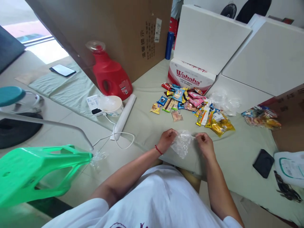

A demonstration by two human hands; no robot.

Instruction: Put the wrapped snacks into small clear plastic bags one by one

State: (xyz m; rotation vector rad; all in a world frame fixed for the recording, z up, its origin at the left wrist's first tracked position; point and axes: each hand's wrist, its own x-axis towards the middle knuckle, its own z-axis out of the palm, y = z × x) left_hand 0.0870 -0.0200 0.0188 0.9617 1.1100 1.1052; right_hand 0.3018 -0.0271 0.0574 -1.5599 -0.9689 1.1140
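Observation:
A clear plastic bag (pixel 182 145) hangs between my two hands over the near edge of the cloth-covered table. My left hand (pixel 167 139), with a red string bracelet at the wrist, pinches the bag's left upper edge. On the other side my right hand (pixel 204 144) has its fingers closed at the bag's right corner. The bag looks crumpled, with nothing visible inside. Beyond the hands lies a pile of wrapped snacks (pixel 178 94) in many colours. A small pinkish packet (pixel 177 116) and a yellow packet (pixel 155 108) lie at its near side.
Behind the snacks stands a Wahaha carton (pixel 190 76), with crumpled clear bags (pixel 224 101) to its right. A filled snack bag (pixel 262 117) and a black pouch (pixel 263 163) lie right. Leftward are a red jug (pixel 112 74), a paper tub (pixel 114 106), a white roll (pixel 127 112) and a green stool (pixel 42 171).

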